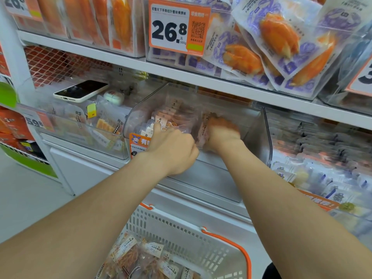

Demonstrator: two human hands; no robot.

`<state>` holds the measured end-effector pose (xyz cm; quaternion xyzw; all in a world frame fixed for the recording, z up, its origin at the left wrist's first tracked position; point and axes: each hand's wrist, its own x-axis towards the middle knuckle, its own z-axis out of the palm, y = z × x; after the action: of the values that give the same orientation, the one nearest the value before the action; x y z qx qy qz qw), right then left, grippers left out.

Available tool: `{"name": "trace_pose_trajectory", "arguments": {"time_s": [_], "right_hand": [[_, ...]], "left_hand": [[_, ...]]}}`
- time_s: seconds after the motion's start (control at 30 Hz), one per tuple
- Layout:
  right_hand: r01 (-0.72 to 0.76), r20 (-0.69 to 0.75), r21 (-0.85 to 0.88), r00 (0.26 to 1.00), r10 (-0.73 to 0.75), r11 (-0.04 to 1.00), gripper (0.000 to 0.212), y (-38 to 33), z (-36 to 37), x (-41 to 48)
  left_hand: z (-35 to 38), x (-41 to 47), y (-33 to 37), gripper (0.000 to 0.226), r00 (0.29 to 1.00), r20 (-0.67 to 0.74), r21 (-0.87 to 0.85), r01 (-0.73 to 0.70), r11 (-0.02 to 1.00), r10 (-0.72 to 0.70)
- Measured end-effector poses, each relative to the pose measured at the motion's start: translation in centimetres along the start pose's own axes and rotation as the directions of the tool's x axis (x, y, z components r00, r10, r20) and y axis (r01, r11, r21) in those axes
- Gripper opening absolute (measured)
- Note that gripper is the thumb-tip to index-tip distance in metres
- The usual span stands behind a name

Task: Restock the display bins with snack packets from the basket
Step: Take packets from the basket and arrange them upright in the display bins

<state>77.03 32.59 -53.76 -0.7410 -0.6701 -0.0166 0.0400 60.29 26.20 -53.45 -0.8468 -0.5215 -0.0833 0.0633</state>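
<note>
**Both hands in the bin**

Right hand (222,132) is deep in the clear display bin (213,178), fingers curled tight round an upright pink packet (202,135), blurred through the plastic. Just beside it, the left hand (174,152) sits at the bin's front rim, knuckles bunched and thumb poking up against the stacked packets (167,117) on the bin's left side; I can't tell if it has hold of anything. Below the forearms, the white basket (193,228) with orange handles holds more snack packets (128,256). Off to the left, a phone (81,90) lies on top of the neighbouring bin.
</note>
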Motion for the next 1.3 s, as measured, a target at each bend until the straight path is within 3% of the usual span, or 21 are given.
{"name": "trace_pose_trajectory", "arguments": {"time_s": [0.1,0.2,0.4,0.57,0.73,0.87,0.93,1.03,1.13,1.23,1.3], "right_hand": [[-0.072,-0.063,0.118,0.995,0.08,0.99,0.09,0.0,0.0,0.3],[-0.034,-0.085,0.101,0.995,0.043,0.994,0.071,0.0,-0.2,0.2],[0.0,-0.014,0.061,1.0,0.001,0.998,0.048,-0.1,0.6,0.7],[0.033,0.039,0.056,0.999,-0.035,0.998,0.051,-0.1,1.4,0.6],[0.03,0.088,0.081,0.995,-0.037,0.996,0.052,0.2,1.8,0.2],[0.077,0.189,0.157,0.976,-0.107,0.985,0.027,0.6,1.8,-0.5],[0.066,0.269,0.166,0.957,-0.109,0.984,0.033,0.8,2.1,-0.9],[0.057,0.423,0.202,0.895,-0.139,0.978,0.066,0.9,2.3,-1.5],[0.072,0.456,0.266,0.869,-0.191,0.961,0.083,1.4,2.9,-1.7],[0.046,0.372,0.36,0.909,-0.189,0.932,0.063,1.1,1.7,-3.0],[0.012,0.336,0.454,0.924,-0.184,0.891,0.053,1.1,1.2,-3.5]], "left_hand": [[0.1,0.1,0.0,0.04,1.0,-0.001,0.003,0.0,1.0,0.0],[0.0,0.0,0.1,0.04,1.0,0.005,0.009,0.003,1.0,-0.004],[-0.1,-0.4,0.0,0.043,1.0,0.01,0.001,0.003,1.0,-0.003],[0.1,-0.8,0.0,0.059,1.0,0.018,0.038,0.003,0.999,-0.004],[-0.1,-1.1,-0.3,0.063,1.0,0.002,0.029,0.005,1.0,-0.005],[-0.6,-1.9,-0.7,0.054,0.997,-0.071,-0.038,-0.001,0.999,-0.002],[-0.8,-2.6,-0.8,0.043,0.985,-0.17,-0.08,-0.043,0.996,0.029],[-1.4,-4.0,-0.2,0.018,0.956,-0.284,-0.098,-0.098,0.99,0.066],[-2.3,-5.7,0.6,0.014,0.973,-0.216,-0.111,-0.102,0.989,0.076],[-2.9,-7.3,0.9,0.026,0.997,-0.025,-0.212,-0.076,0.974,0.072],[-2.7,-8.3,1.2,0.03,0.984,0.164,-0.188,-0.045,0.981,0.077]]}}
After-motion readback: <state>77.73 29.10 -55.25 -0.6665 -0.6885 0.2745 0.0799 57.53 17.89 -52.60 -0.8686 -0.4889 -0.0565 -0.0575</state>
